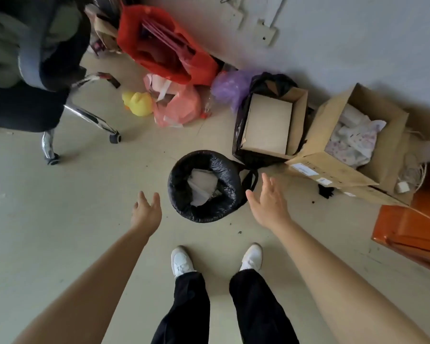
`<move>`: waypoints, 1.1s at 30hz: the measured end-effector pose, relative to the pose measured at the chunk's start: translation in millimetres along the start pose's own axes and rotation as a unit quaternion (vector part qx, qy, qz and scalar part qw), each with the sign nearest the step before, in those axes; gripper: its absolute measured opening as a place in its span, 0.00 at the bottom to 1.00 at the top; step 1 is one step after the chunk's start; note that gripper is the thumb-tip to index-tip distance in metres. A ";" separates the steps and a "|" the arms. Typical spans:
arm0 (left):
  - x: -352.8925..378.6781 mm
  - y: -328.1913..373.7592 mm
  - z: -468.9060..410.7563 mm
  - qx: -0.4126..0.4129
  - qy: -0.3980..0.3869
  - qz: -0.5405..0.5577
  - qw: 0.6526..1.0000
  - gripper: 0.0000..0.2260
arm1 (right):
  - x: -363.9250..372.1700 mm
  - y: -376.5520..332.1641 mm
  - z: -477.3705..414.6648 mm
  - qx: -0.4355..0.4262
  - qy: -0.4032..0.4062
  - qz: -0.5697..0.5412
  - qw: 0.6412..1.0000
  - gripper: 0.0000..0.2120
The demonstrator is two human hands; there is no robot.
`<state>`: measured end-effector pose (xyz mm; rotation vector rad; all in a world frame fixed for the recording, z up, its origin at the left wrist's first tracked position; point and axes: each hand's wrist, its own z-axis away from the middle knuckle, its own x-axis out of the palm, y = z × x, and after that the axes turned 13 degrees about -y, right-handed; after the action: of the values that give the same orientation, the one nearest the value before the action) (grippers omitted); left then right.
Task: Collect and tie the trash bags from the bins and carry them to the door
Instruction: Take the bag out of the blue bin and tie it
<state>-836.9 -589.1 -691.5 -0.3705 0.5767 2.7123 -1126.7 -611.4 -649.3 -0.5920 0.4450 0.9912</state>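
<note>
Down at the feet first: white shoes (181,260) planted on the pale floor (60,207), black trousers (186,306) above them, and both bare arms stretched forward and down.

The left hand (145,212) hovers just left of the bin, fingers loose and a little apart, holding nothing. The right hand (268,202) hangs just right of it, fingers straight and close together, thumb swung wide, also empty. Neither touches the plastic yet.

Between them stands the bin (184,209), its black trash bag (224,167) rolled over the rim, crumpled white paper (201,187) sitting inside. One handle loop (250,180) droops off the right side, close under the right hand.

Here's the worry, as I judge it: grab only that one loop and the bag could tip as it lifts, spilling paper. The liner is folded tight over the rim, so a hard yank might drag the light bin up with it or tear the thin film.

Just behind, a cardboard box (268,127) sits in another black bag, touching a second box (333,155) full of pale cloth; a swinging elbow could knock them. An orange cabinet (412,232) stands to the right. Further back lie a pink bag (181,108), a yellow duck toy (138,103), a purple bag (230,86), a red bag (164,45) and a chair (90,115).

No door in sight from here.
</note>
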 end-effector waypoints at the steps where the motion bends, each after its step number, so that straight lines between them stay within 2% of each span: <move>1: 10.8 -9.0 -23.8 -0.003 -0.007 -0.001 1.000 0.29 | 16.0 6.3 -22.3 0.010 -0.015 -0.015 1.000 0.36; 4: 44.2 -38.6 -100.2 -0.021 -0.036 0.036 0.998 0.28 | 64.6 29.4 -92.3 0.053 -0.042 -0.092 0.993 0.40; 6: 64.7 -61.3 -151.1 -0.063 -0.046 0.114 0.990 0.26 | 94.3 43.2 -134.3 0.085 -0.048 -0.185 0.978 0.43; 10: 103.1 -105.8 -231.8 -0.143 -0.042 0.305 0.941 0.14 | 140.3 70.1 -206.9 0.137 -0.017 -0.367 0.920 0.51; 12: 118.5 -124.1 -258.8 -0.165 -0.048 0.370 0.913 0.13 | 159.4 80.4 -232.2 0.147 -0.016 -0.429 0.891 0.57; 14: 129.6 -140.1 -280.9 -0.164 -0.063 0.424 0.888 0.14 | 176.5 91.1 -248.6 0.145 -0.030 -0.443 0.884 0.58; 15: 133.6 -144.3 -289.1 -0.153 -0.080 0.445 0.879 0.16 | 183.4 94.8 -253.9 0.134 -0.041 -0.440 0.887 0.52; 16: 137.1 -145.6 -294.6 -0.138 -0.103 0.462 0.870 0.20 | 190.5 97.3 -258.9 0.121 -0.046 -0.433 0.892 0.41; 18: 141.5 -140.0 -298.6 -0.098 -0.164 0.486 0.853 0.21 | 199.6 94.9 -260.8 0.112 -0.044 -0.403 0.907 0.19; 19: 142.0 -135.8 -296.7 -0.084 -0.187 0.491 0.847 0.20 | 201.3 93.3 -260.1 0.116 -0.035 -0.391 0.913 0.12; 21: 142.5 -131.1 -291.8 -0.075 -0.187 0.494 0.846 0.16 | 201.9 90.7 -259.3 0.124 -0.013 -0.377 0.918 0.08; 23: 138.4 -128.0 -286.6 -0.082 -0.119 0.496 0.856 0.08 | 201.2 84.8 -257.9 0.136 -0.001 -0.379 0.915 0.08; 26: 125.2 -117.9 -276.7 -0.062 0.070 0.460 0.883 0.06 | 200.8 73.1 -254.7 0.166 0.037 -0.369 0.914 0.10; 29: 120.3 -89.3 -245.4 0.100 0.229 0.267 0.931 0.11 | 209.3 62.3 -248.0 0.197 0.062 -0.352 0.913 0.13; 31: 127.2 -72.5 -216.0 0.236 0.241 0.099 0.936 0.10 | 221.0 56.8 -242.4 0.215 0.064 -0.343 0.912 0.16; 33: 138.2 -63.2 -197.2 0.333 0.184 -0.018 0.925 0.10 | 232.0 53.9 -236.3 0.218 0.070 -0.337 0.913 0.18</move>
<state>-902.7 -582.2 -931.5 -0.6858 1.5109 2.2253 -1081.5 -592.9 -981.2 -0.3643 0.5196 0.1726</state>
